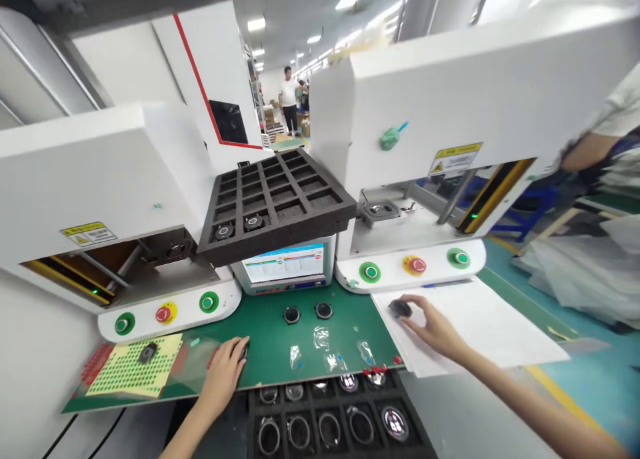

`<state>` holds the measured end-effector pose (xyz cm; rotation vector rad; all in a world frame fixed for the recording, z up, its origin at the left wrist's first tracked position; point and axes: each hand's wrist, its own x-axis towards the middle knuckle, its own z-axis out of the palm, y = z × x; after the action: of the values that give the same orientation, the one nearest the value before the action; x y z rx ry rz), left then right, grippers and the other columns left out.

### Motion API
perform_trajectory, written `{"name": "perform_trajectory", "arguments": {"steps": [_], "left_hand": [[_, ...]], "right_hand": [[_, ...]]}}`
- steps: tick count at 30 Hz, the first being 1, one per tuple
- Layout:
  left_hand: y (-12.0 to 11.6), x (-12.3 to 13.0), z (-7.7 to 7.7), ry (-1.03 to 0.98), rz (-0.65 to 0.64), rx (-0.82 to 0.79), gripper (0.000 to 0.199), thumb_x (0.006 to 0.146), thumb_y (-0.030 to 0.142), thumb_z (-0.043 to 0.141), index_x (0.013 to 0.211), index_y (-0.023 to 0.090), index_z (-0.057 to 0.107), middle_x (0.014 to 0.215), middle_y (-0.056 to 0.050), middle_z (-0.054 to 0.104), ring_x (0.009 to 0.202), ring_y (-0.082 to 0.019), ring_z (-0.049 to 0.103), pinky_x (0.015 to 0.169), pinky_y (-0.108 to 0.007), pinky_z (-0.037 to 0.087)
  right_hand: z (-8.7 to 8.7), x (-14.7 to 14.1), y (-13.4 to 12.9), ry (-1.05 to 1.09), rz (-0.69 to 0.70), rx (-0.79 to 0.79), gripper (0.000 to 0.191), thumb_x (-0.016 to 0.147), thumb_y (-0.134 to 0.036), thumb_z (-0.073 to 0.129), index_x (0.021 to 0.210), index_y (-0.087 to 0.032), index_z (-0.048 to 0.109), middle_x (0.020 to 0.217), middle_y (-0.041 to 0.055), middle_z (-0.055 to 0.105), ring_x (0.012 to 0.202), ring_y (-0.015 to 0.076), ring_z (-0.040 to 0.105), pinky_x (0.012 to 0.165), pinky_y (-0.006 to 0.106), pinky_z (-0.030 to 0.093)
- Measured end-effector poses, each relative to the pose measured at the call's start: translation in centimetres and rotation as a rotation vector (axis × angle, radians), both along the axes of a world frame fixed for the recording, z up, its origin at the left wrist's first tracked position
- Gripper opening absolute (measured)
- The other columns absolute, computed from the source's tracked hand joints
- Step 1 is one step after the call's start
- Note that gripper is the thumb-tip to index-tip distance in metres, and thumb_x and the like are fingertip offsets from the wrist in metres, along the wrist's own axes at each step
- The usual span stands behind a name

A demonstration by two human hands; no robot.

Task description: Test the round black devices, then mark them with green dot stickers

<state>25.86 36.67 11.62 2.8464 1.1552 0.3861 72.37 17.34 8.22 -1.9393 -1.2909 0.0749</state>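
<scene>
My right hand pinches a dark round watch case between thumb and fingers, just over the white paper sheets. On the green mat my left hand is closed round another dark watch part, mostly hidden under the fingers. Between the hands, two round watch cases, a left case and a right case, lie on the mat near the monitor. Small clear film pieces are scattered in front of them.
A black foam tray with two watch cases leans above the monitor. Another foam tray at the front holds several watch rings and lit watches. White press machines with buttons stand left and right. A yellow dotted sheet carries a dark part.
</scene>
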Motion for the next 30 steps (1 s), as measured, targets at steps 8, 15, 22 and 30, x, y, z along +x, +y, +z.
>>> {"name": "perform_trajectory", "arguments": {"steps": [8, 15, 22, 30], "left_hand": [[-1.6, 6.9, 3.9, 0.067, 0.094, -0.132, 0.04, 0.09, 0.025, 0.056, 0.13, 0.019, 0.055, 0.133, -0.012, 0.057, 0.124, -0.024, 0.054, 0.106, -0.04, 0.045], [-1.9, 16.6, 3.4, 0.155, 0.225, -0.18, 0.03, 0.092, 0.031, 0.061, 0.116, 0.015, 0.059, 0.121, -0.01, 0.06, 0.108, -0.025, 0.059, 0.089, -0.045, 0.053], [-1.5, 15.8, 3.4, 0.106, 0.218, -0.219, 0.025, 0.092, 0.03, 0.062, 0.11, 0.014, 0.062, 0.112, -0.008, 0.064, 0.101, -0.022, 0.063, 0.087, -0.043, 0.054], [7.5, 2.6, 10.2, -0.171, 0.463, -0.025, 0.031, 0.095, 0.026, 0.056, 0.125, 0.016, 0.056, 0.128, -0.011, 0.059, 0.118, -0.026, 0.056, 0.1, -0.049, 0.047]], "right_hand": [[2.7, -4.5, 3.1, -0.102, 0.235, -0.167, 0.032, 0.091, -0.038, 0.061, 0.113, -0.015, 0.06, 0.118, 0.0098, 0.062, 0.111, 0.0251, 0.059, 0.097, 0.049, 0.048], [3.3, -12.6, 11.6, -0.092, 0.339, -0.324, 0.031, 0.093, -0.035, 0.061, 0.118, -0.016, 0.059, 0.119, 0.0083, 0.061, 0.103, 0.0221, 0.062, 0.088, 0.044, 0.054], [2.4, -13.3, 12.1, -0.068, 0.293, -0.35, 0.031, 0.093, -0.035, 0.061, 0.118, -0.016, 0.059, 0.12, 0.0085, 0.061, 0.106, 0.0229, 0.061, 0.09, 0.045, 0.052], [0.4, -12.5, 11.2, -0.024, 0.288, -0.338, 0.027, 0.088, -0.029, 0.065, 0.111, -0.016, 0.06, 0.109, 0.0074, 0.066, 0.102, 0.0228, 0.064, 0.091, 0.044, 0.052]]}}
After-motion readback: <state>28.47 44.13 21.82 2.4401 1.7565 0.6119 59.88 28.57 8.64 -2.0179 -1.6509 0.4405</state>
